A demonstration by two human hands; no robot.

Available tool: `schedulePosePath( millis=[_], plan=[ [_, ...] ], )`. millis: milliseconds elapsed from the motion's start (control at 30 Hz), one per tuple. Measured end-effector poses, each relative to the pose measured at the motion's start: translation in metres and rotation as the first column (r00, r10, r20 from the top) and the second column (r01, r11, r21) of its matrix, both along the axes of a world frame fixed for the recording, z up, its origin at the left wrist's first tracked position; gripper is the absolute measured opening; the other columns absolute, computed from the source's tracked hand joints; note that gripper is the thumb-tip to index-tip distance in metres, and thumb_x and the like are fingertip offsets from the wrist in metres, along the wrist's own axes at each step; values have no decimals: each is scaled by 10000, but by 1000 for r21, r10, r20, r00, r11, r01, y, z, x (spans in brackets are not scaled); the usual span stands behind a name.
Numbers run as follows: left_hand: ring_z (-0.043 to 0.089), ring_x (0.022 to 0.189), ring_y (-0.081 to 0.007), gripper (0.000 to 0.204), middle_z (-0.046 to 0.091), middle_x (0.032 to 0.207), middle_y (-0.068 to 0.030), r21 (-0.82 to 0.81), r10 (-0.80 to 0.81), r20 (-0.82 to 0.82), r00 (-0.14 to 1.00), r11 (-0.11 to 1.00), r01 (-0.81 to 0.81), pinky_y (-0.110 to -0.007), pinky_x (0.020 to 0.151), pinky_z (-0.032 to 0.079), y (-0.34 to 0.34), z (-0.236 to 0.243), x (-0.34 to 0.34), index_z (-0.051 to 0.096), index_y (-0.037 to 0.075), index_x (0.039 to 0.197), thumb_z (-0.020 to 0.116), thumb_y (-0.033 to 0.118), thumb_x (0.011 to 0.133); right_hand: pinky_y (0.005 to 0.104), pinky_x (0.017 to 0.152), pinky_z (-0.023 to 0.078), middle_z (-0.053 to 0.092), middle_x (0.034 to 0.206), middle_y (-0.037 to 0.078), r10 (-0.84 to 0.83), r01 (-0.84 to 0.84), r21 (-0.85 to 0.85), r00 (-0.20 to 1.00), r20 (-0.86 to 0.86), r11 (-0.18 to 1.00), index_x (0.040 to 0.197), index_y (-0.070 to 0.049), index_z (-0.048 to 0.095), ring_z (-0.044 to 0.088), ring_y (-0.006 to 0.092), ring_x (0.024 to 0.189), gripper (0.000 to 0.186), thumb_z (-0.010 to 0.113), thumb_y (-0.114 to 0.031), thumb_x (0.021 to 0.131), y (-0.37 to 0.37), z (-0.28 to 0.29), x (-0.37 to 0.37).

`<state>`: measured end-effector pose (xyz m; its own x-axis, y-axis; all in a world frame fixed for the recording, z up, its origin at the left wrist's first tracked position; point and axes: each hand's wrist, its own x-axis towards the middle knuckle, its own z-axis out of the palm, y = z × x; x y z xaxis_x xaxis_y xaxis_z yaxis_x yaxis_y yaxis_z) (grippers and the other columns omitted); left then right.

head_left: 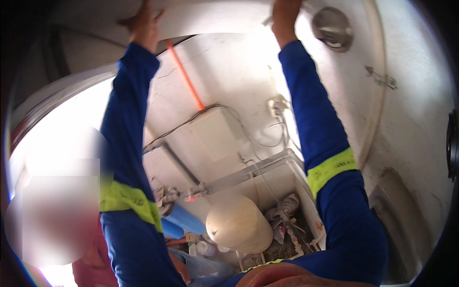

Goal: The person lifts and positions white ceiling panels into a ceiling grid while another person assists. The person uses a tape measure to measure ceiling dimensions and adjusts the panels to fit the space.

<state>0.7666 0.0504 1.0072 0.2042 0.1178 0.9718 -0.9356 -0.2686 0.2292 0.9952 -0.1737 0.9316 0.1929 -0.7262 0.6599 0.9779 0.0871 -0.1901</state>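
Nearest, the wearer's blue sleeves (325, 119) rose well apart toward a pale panel (210, 19) that crossed the top of the view, overhead. The left hand (143, 24) was raised at the panel's left part with its fingers apart, a spread that probably gave broad support. The right hand (286, 19) was up at the right part; the upper edge cut it off, so whether those fingers were clamped or loose could not be told. The wide spacing of the arms likely shared the load evenly between both sides.

Farther off at left was another person in a red garment (93, 260). Low in the middle, a cream tank (241, 225) sat between blue cylinders (184, 217) and wrapped pipework (287, 208), perhaps grouped for short connections.

On the wall beyond, an orange conduit (185, 76) met a white box (217, 136), presumably sheathing wires, while loose cables ran near a socket (277, 106).
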Motion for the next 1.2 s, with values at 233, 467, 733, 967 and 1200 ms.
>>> schedulePosePath(
  millis=[233,467,733,967,1200],
  plan=[
    [404,1452,-343,1330,289,1644,-128,-220,162,116,980,966,-134,-525,998,566,-15,14,6,-105,140,1621,909,398,799,424,1225,278,295,1572,417,121,-117,-57,991,61,992,1536,191,191,306,472,1496,840,480,-455,1083,-9,28,-41],
    [319,1498,-329,1245,251,1654,-97,-12,-27,132,991,1000,28,-564,1043,528,-20,20,8,11,175,1628,907,413,798,407,1211,303,346,1581,362,324,-322,-43,945,52,946,1545,170,215,359,421,1485,822,474,-461,1086,-38,54,-56],
    [231,1534,-365,1366,150,1679,-142,-299,75,134,988,954,-32,-581,1099,493,-38,-7,5,-106,145,1635,906,472,778,418,1201,326,235,1666,254,505,-491,-119,839,204,863,1609,96,104,304,354,1510,1121,602,-671,962,-40,28,-77],
    [289,1505,-460,1161,202,1657,-173,-72,-107,178,978,990,122,-637,1097,489,-4,2,15,-94,207,1608,822,308,902,422,1258,192,81,1708,268,447,-433,-129,886,119,892,1614,95,34,163,387,1571,1222,532,-782,924,-43,26,-78],
    [345,1484,-384,1230,292,1603,-165,-248,-125,182,975,954,168,-630,1079,512,0,-21,27,-133,245,1620,848,277,880,377,1221,275,157,1693,267,555,-541,-206,832,15,815,1605,114,74,246,375,1547,1182,529,-754,944,-46,11,-73]
  ],
)
